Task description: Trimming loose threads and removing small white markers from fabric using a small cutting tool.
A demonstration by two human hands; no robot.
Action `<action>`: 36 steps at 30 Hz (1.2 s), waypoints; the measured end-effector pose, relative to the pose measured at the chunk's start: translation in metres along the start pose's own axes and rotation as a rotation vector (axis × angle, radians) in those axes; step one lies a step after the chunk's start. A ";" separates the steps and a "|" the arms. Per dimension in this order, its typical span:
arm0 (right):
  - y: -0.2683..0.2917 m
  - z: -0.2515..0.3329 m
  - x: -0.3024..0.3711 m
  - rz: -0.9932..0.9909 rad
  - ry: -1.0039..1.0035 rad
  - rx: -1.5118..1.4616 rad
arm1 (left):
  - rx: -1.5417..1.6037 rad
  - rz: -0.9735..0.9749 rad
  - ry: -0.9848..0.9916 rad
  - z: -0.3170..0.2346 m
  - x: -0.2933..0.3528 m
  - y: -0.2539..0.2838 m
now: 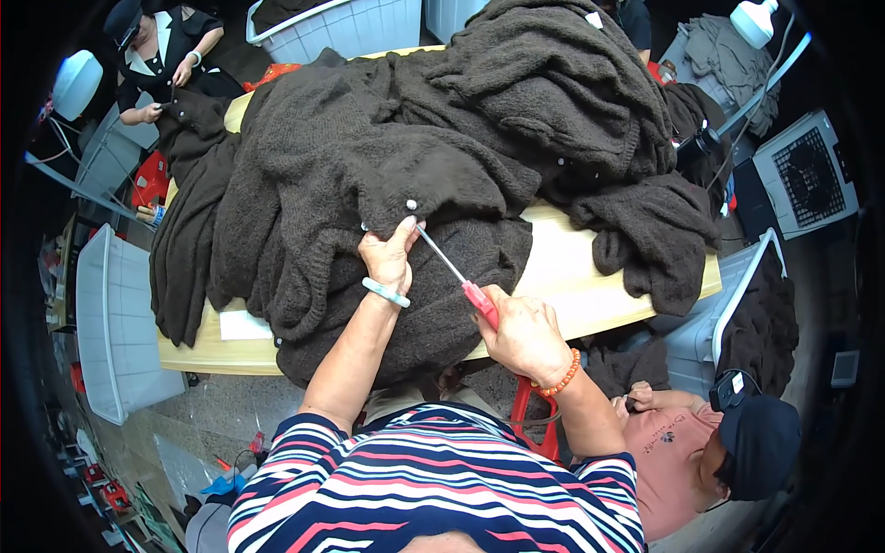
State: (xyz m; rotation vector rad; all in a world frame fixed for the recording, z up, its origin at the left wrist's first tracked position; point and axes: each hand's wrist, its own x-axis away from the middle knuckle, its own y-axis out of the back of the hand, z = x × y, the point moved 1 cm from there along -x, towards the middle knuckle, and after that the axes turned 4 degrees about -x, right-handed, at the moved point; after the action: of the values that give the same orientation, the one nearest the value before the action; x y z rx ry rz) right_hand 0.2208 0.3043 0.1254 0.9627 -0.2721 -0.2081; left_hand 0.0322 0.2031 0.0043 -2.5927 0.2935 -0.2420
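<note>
My left hand [390,255], a pale green bangle at its wrist, pinches the edge of a dark brown knitted garment [295,175] on the table. Just above its fingertips a small white button-like piece [411,204] shows on the knit. My right hand [527,339], with an orange beaded bracelet, is wrapped round the red handle of a screwdriver-like tool [442,253]. Its thin metal shaft slants up and left to my left thumb and fingers. The tip is hidden at the knit, so its shape cannot be made out.
The wooden table [576,267] bears large heaps of brown knitwear [553,83]. White plastic bins [111,323] stand around it. A person in pink [664,442] sits close at my right. Another person [175,46] handles knitwear at the far left. Lamps [78,85] flank the table.
</note>
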 end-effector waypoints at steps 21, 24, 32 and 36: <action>0.006 -0.016 -0.002 0.039 0.067 -0.022 | 0.626 0.121 0.455 0.005 0.005 0.022; 0.010 -0.008 -0.002 0.091 0.068 -0.007 | 0.413 0.110 0.274 0.005 0.009 0.014; 0.014 -0.006 -0.003 0.128 0.083 0.077 | 0.373 0.143 0.249 0.014 0.018 0.017; 0.018 -0.006 -0.008 0.137 -0.003 0.079 | 0.408 0.269 0.263 0.023 0.023 0.018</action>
State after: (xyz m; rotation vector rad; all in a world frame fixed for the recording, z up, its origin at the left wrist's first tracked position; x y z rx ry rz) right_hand 0.2162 0.3214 0.1355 1.0178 -0.3500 -0.0739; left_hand 0.0571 0.1934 -0.0217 -2.0924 0.6125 -0.4910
